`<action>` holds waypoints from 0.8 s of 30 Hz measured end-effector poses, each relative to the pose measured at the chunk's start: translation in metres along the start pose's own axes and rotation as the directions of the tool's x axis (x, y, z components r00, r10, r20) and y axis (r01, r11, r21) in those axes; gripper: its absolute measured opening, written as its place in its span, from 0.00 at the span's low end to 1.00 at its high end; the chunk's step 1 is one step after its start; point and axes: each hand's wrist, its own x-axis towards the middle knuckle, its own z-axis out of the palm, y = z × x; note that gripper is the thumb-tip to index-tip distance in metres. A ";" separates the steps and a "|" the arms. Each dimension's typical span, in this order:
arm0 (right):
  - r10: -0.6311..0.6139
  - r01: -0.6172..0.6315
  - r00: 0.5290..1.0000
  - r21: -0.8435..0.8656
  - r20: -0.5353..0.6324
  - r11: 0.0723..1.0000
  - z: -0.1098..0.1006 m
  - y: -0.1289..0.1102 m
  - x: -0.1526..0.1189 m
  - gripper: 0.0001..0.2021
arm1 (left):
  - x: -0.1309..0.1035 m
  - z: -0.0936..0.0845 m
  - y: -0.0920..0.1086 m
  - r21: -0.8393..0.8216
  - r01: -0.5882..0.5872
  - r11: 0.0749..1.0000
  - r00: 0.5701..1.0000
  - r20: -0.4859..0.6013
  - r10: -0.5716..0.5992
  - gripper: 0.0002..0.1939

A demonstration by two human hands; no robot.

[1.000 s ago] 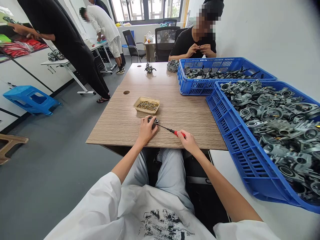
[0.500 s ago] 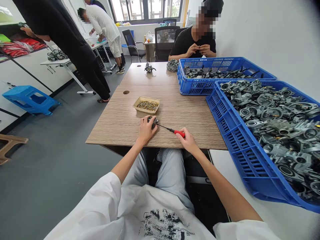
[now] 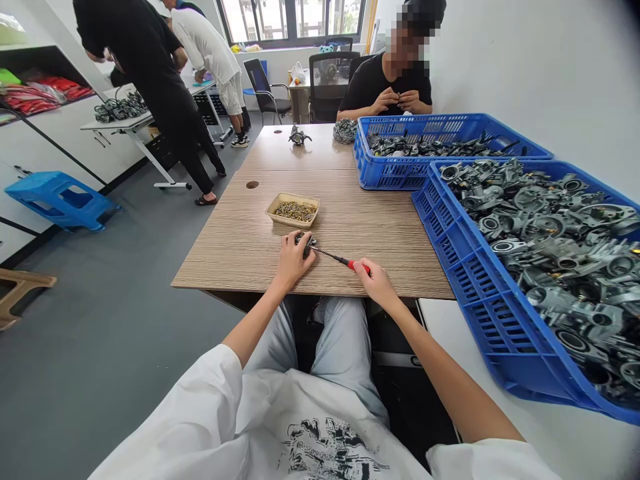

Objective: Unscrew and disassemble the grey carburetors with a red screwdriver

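My left hand (image 3: 294, 261) is closed around a small grey metal part (image 3: 306, 243), apparently a carburetor body, and rests it on the wooden table (image 3: 235, 247). A screwdriver (image 3: 341, 259) with a red and black handle is gripped in my right hand (image 3: 374, 277). Its thin shaft points left, and the tip meets the right side of the metal part; what it touches there is too small to make out. Just beyond my left hand stands a beige tray (image 3: 293, 223) full of small brass-coloured pieces.
Two blue crates on the right, a near one (image 3: 480, 333) and a far one (image 3: 395, 175), are heaped with metal parts. A single metal part (image 3: 299, 137) and a grey pile (image 3: 345, 131) lie at the far end. One person sits opposite; others stand at left.
My right hand's grip on the screwdriver handle has shifted slightly, covering more of it. My left hand and the metal part stay put. The standing person in black has moved right and straightened.
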 end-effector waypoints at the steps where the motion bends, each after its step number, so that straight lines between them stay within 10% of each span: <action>1: -0.002 0.002 1.000 -0.003 -0.001 1.000 0.000 0.000 0.000 0.22 | 0.000 0.000 0.000 -0.001 0.000 1.000 1.000 -0.002 0.000 0.26; 24: -0.105 0.095 0.990 -0.110 -0.089 0.989 0.010 0.007 -0.012 0.15 | 0.000 -0.004 0.003 -0.038 0.011 0.999 0.999 0.031 -0.010 0.26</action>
